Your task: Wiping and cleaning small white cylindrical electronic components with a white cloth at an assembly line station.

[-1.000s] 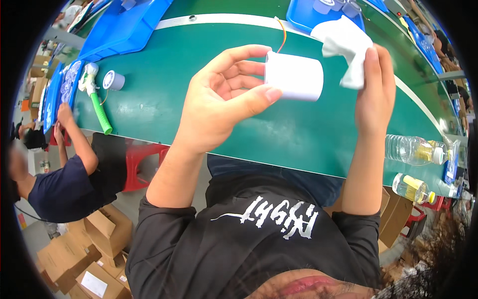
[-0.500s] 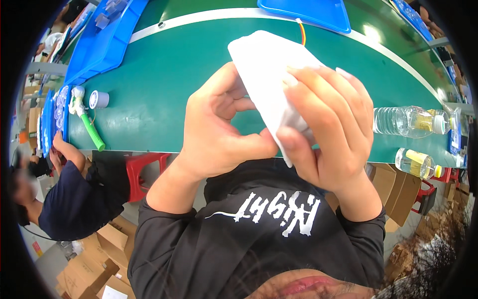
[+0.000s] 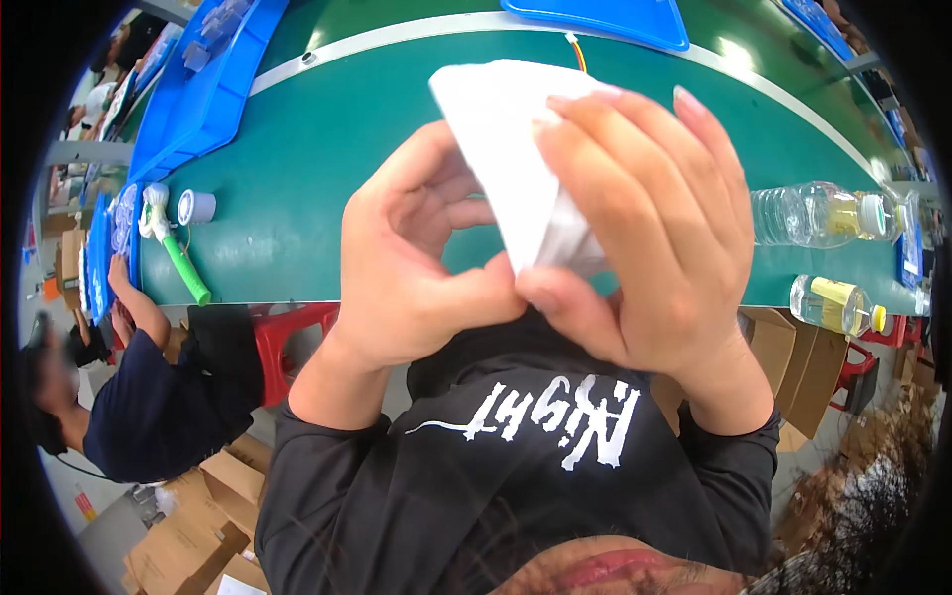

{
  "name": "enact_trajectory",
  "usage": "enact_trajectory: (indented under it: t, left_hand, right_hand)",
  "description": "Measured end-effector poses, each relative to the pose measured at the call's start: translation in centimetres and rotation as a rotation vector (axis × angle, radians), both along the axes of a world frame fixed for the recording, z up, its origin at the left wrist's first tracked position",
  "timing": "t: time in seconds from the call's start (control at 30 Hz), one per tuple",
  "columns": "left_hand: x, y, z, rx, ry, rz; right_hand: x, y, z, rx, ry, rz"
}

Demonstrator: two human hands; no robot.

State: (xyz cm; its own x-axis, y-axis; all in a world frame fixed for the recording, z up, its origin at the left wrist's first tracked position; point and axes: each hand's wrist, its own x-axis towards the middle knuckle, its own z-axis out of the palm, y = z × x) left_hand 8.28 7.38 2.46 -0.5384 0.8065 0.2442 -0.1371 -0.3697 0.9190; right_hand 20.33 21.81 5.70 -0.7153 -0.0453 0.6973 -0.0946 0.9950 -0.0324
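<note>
Cloth [image 3: 501, 139] in the head view is gripped by the right hand [image 3: 650, 228] above the green table [image 3: 307, 159]. The left hand [image 3: 397, 288] curls beside it, perhaps bracing something hidden behind; whether it clamps anything cannot be told.

Plain white on the cloth [image 3: 496, 129] at centre. Yellow and red along the wires [image 3: 581, 59] just above, with white at the connector [image 3: 571, 38]. Deep green over the tabletop [image 3: 297, 178], crossed near the top by 1 white stripe [image 3: 397, 38]. Bright blue on the tray [image 3: 193, 134] at upper left and the tray [image 3: 615, 18] at top. Lime green on the tool handle [image 3: 186, 270] at left. Yellow on the label [image 3: 831, 303] and cap [image 3: 879, 318] of the lower bottle at right. Black on the T-shirt [image 3: 446, 496] below, patterned with white lettering [image 3: 565, 421]. Red on the stool [image 3: 283, 347], lower left.
</note>
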Motion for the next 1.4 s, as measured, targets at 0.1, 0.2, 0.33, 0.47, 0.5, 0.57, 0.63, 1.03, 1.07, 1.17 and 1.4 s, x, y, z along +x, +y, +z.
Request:
enact_trajectory:
  t: [0.1, 0.2, 0.33, 0.47, 0.5, 0.57, 0.63, 1.03, 1.07, 1.17, 1.4]
  left_hand:
    - [0.1, -0.2, 0.5, -0.098, 0.174, -0.011]
    - [0.4, -0.3, 0.3, -0.122, 0.293, 0.038]
    - [-0.2, -0.2, 0.1, -0.119, 0.353, 0.036]
    - [-0.4, -0.1, 0.1, -0.076, 0.288, 0.023]
    - [-0.4, 0.0, 0.0, -0.077, 0.291, 0.019]
    - [-0.3, 0.0, -0.1, -0.076, 0.244, 0.026]
    - [-0.3, 0.1, -0.1, -0.076, 0.244, 0.015]
    - [1.2, 0.3, -0.7, 0.04, 0.422, 0.015]
    - [1.3, 0.2, -0.6, 0.015, 0.39, 0.053]
    - [1.1, 0.1, -0.2, -0.052, 0.47, 0.062]
    - [0.7, 0.8, -0.9, -0.014, 0.551, 0.049]
  right_hand:
    - [0.1, 1.0, -1.3, -0.047, 0.027, 0.051]
    - [1.5, 1.8, -1.9, -0.166, 0.038, 0.087]
    - [4.7, 1.3, -4.3, -1.018, 0.091, -0.064]
    - [6.1, 2.3, -6.8, -1.748, 0.32, 0.072]
    - [6.1, 2.2, -6.9, -1.749, 0.326, 0.072]
    - [6.2, 2.0, -7.1, -1.853, 0.382, 0.067]
    - [6.5, 2.3, -7.4, -1.818, 0.38, 0.099]
    - [3.4, -0.8, -2.1, -0.08, -0.028, -0.017]
    - [3.4, -0.3, -2.6, -0.092, 0.03, -0.018]
    - [3.8, 0.8, -4.8, -0.34, 0.212, -0.048]
    - [7.3, 1.3, -7.3, -1.407, 0.176, -0.075]
